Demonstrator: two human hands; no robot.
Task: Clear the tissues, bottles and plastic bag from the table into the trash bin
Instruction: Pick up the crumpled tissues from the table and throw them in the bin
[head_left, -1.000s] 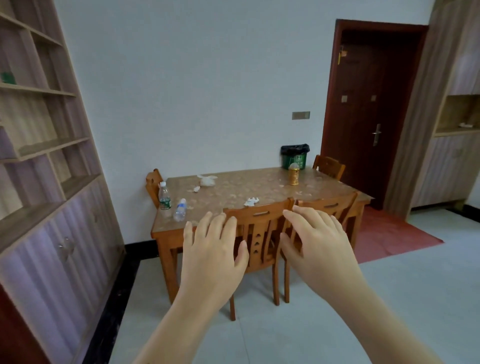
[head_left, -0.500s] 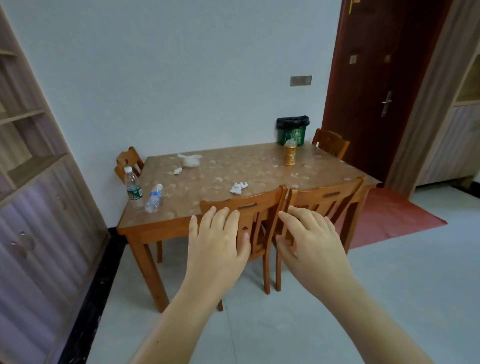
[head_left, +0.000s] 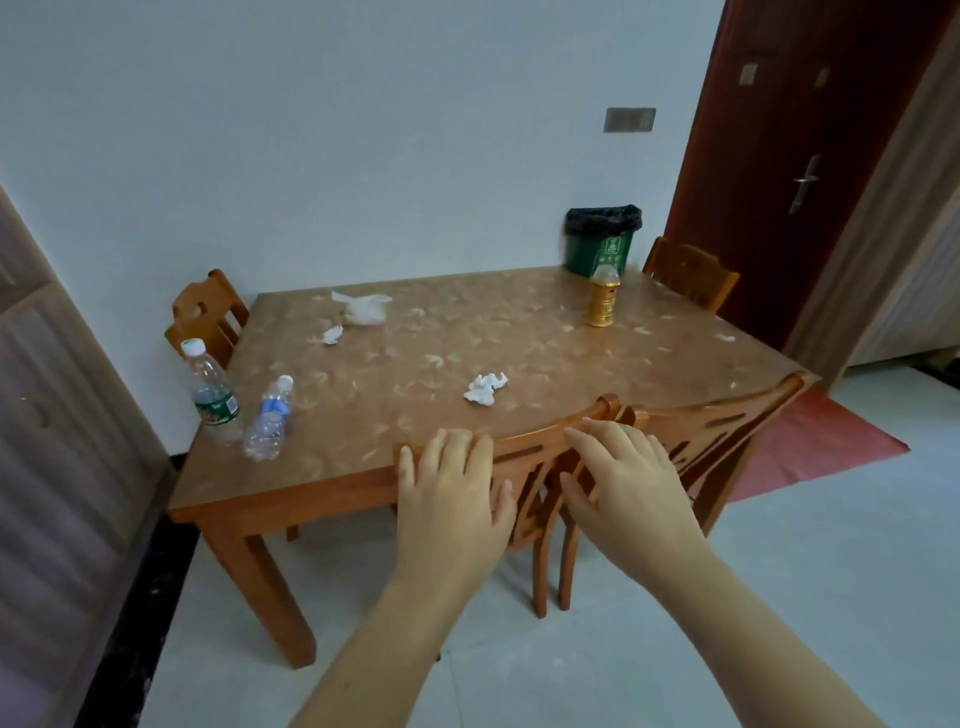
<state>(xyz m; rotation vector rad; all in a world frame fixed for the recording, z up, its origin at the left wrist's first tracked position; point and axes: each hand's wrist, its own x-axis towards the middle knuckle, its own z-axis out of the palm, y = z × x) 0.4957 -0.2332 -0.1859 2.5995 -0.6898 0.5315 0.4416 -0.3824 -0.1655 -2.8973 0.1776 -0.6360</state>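
Wooden and orange-brown, the worktop (head_left: 519, 332) fills the middle of the head view, its patterned top carrying all the litter. At its left corner an upright clear bottle (head_left: 210, 392) with a white cap and green label stands just beside a smaller bottle (head_left: 270, 415) with a blue label, which leans tilted towards it. Farther back on the left lies a crumpled clear plastic bag (head_left: 366, 308), and just in front of it a small white tissue (head_left: 331, 335). A second crumpled tissue (head_left: 485, 388) lies near the front edge, towards the middle. A gold-coloured lantern-like object (head_left: 602, 296) stands upright at the far right.

Behind the far edge, against the white wall, a green trash bin (head_left: 600, 249) with a black liner is partly hidden by the worktop.

Both hands are raised palm-down, fingers spread and gripping nothing. The left hand (head_left: 452, 499) hovers over the top rail of a wooden chair (head_left: 540, 452) pushed in at the near side; whether it touches the rail cannot be told. The right hand (head_left: 631, 493) hovers beside it, in front of a second chair (head_left: 727, 431).
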